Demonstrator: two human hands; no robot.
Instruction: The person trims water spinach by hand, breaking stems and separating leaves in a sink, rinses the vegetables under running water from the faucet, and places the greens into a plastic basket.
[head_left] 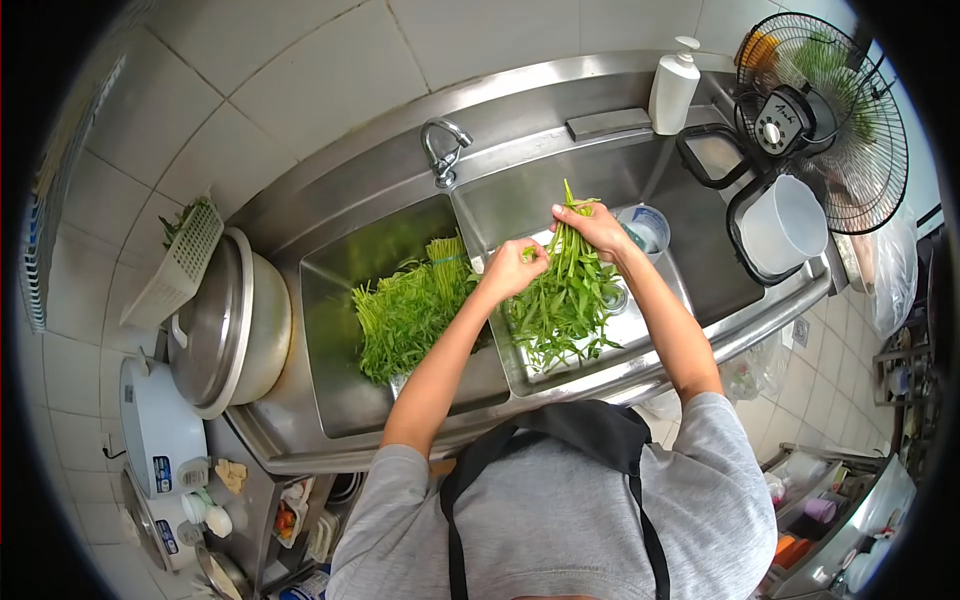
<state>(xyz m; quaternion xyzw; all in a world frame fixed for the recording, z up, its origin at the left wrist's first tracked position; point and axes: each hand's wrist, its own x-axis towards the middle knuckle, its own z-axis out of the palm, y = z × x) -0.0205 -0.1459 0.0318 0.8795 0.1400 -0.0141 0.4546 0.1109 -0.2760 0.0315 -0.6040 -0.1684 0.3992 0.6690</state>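
Over the right basin [647,300], my right hand [597,230] is closed around a bunch of water spinach [560,300]. Its stems stick up above my fingers and the long leaves hang down into the basin. Beside the stems, my left hand [513,268] is pinched, with a small bit of green stem [529,253] showing at the fingertips. More leafy bundles [410,310] lie in the left basin [330,260], one bound with a band near its cut stems. A clear round container [645,232] sits in the right basin, close to my right hand.
A faucet [446,150] stands behind the divider. Along the back are a pump bottle [675,85] and a black fan [820,125]. A white bucket [785,230] in a black-framed holder is at right. A large lidded pot [235,320] and plastic basket [180,265] flank the left.
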